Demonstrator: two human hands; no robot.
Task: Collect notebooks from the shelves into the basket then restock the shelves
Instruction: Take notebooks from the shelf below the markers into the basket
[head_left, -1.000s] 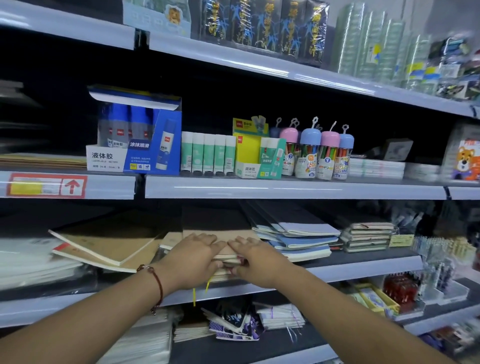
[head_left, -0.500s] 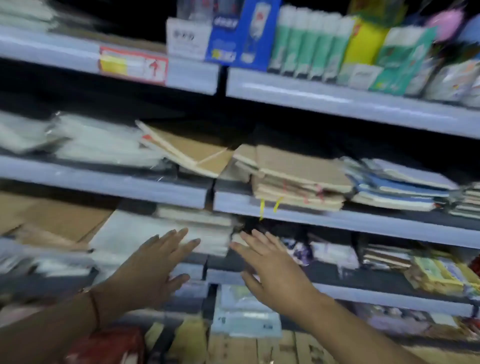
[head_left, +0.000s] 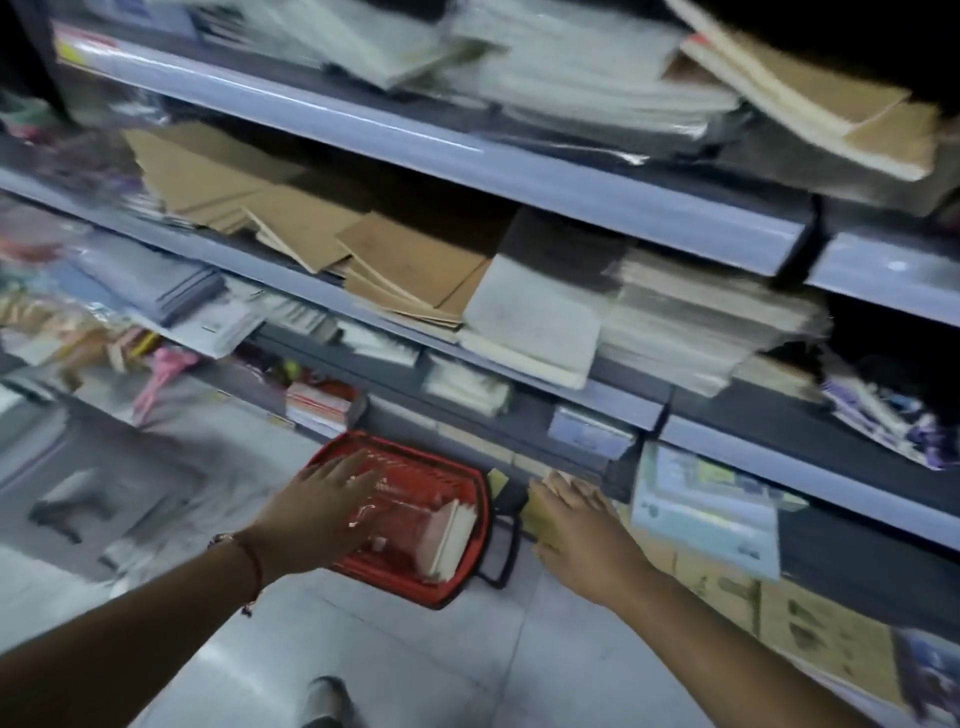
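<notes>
Floor (head_left: 363, 649): lying pale and tiled beneath grey shelves (head_left: 519, 171).
Basket (head_left: 470, 483): sitting red on the floor, holding notebooks (head_left: 447, 540).
Brown notebooks (head_left: 415, 260): stacking up on the middle shelf.
Hands: left hand (head_left: 317, 512) and right hand (head_left: 582, 535) reaching down, fingers spread, gripping nothing.

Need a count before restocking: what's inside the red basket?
A stack of notebooks stands on edge at the right side of the red basket. The left hand covers the left part, so anything there is hidden.
</notes>
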